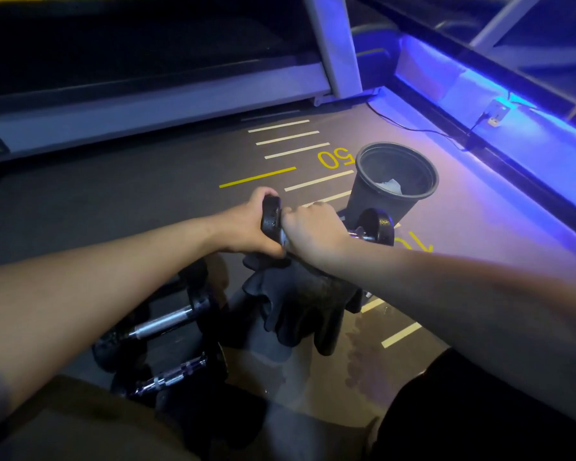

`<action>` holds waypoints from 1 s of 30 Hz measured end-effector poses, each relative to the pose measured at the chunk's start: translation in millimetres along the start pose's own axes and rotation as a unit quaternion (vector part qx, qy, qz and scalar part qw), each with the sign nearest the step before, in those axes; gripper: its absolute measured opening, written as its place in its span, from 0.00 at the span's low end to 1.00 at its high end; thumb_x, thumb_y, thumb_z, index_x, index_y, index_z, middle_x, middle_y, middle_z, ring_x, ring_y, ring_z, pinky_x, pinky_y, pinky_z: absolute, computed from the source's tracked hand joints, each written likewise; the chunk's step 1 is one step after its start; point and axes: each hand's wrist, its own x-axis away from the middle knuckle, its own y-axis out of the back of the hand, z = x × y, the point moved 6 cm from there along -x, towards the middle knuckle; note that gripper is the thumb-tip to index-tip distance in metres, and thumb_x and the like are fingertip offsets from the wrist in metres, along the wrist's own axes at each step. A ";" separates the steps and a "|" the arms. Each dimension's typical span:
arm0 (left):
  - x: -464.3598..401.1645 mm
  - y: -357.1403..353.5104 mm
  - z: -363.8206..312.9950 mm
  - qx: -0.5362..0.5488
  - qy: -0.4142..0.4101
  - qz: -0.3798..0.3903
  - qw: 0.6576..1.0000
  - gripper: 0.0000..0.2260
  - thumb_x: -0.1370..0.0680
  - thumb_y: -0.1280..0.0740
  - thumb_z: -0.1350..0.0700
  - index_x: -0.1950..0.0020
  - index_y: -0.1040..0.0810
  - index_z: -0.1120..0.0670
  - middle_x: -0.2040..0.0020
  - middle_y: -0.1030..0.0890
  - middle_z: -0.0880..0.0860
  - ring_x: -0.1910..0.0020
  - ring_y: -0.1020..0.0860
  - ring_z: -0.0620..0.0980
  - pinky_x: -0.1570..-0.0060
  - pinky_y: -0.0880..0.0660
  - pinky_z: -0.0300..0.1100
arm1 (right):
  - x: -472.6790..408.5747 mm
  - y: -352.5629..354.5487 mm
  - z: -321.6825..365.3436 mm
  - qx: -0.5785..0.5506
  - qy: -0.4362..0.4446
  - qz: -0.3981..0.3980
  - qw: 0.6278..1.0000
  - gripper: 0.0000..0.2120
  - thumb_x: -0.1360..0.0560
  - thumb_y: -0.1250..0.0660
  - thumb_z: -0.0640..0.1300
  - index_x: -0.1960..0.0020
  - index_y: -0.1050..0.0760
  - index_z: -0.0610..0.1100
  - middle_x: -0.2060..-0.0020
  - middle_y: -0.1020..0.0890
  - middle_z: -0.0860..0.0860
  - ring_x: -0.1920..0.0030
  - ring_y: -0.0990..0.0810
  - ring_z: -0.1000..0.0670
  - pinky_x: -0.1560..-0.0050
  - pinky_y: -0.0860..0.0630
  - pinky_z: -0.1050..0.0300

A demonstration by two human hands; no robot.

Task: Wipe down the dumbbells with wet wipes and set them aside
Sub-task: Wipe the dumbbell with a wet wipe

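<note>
Left hand (246, 224) clamps the black metal dumbbell's (376, 227) end, right hand (313, 227) grips its handle, mid-wipe; next, probably set it aside.

Held dumbbell (373, 227): glossy black end plates, shiny chrome bar. Two dumbbells on floor (167, 321): bright metal handles w/ ribbed grip, black heads look matt. Black gloves (300, 301): soft, dull cloth or rubber, can't tell. Bin (393, 188): matt black plastic, smooth rim. Floor (147, 194): matt, rubbery-looking.
</note>
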 end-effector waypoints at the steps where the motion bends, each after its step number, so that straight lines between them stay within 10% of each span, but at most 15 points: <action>1: 0.8 0.1 0.2 -0.002 -0.002 0.003 1.000 0.45 0.34 0.19 0.54 0.26 0.44 0.48 0.52 0.26 0.45 0.63 0.26 0.39 0.71 0.32 0.27 | 1.6 -1.4 0.9 0.008 0.002 -0.012 1.000 0.12 0.22 0.40 0.46 0.42 0.27 0.41 0.47 0.17 0.45 0.47 0.17 0.40 0.54 0.29 0.52; 6: 3.0 -0.2 -1.3 -0.008 -0.011 0.011 1.000 0.45 0.34 0.19 0.53 0.26 0.45 0.48 0.46 0.25 0.49 0.60 0.26 0.38 0.68 0.31 0.29 | -4.8 -5.4 -9.0 -0.062 -0.007 0.065 0.996 0.14 0.25 0.33 0.49 0.45 0.25 0.42 0.47 0.17 0.42 0.46 0.18 0.39 0.56 0.30 0.52; 12: 3.3 -0.9 0.8 0.002 -0.012 0.006 1.000 0.44 0.34 0.19 0.52 0.27 0.45 0.47 0.50 0.25 0.46 0.63 0.26 0.39 0.67 0.31 0.31 | -9.9 -15.4 -16.4 -0.270 -0.042 0.243 0.931 0.08 0.29 0.33 0.43 0.61 0.20 0.38 0.72 0.15 0.47 0.69 0.15 0.49 0.64 0.17 0.53; 22: 4.4 -0.8 -1.9 -0.011 -0.039 0.020 0.999 0.48 0.35 0.18 0.51 0.26 0.45 0.50 0.41 0.27 0.49 0.47 0.27 0.47 0.57 0.34 0.31 | 1.1 -13.4 -8.4 -0.038 -0.021 0.003 0.999 0.14 0.23 0.37 0.51 0.43 0.26 0.44 0.47 0.17 0.44 0.45 0.18 0.39 0.56 0.32 0.51; 30: 6.5 -0.5 -7.1 -0.047 -0.074 -0.013 0.996 0.47 0.41 0.17 0.44 0.30 0.40 0.48 0.36 0.33 0.43 0.38 0.29 0.47 0.41 0.29 0.41 | -4.5 -21.3 -22.6 -0.264 -0.030 0.257 0.929 0.08 0.29 0.33 0.41 0.56 0.21 0.36 0.70 0.16 0.47 0.71 0.17 0.49 0.71 0.24 0.59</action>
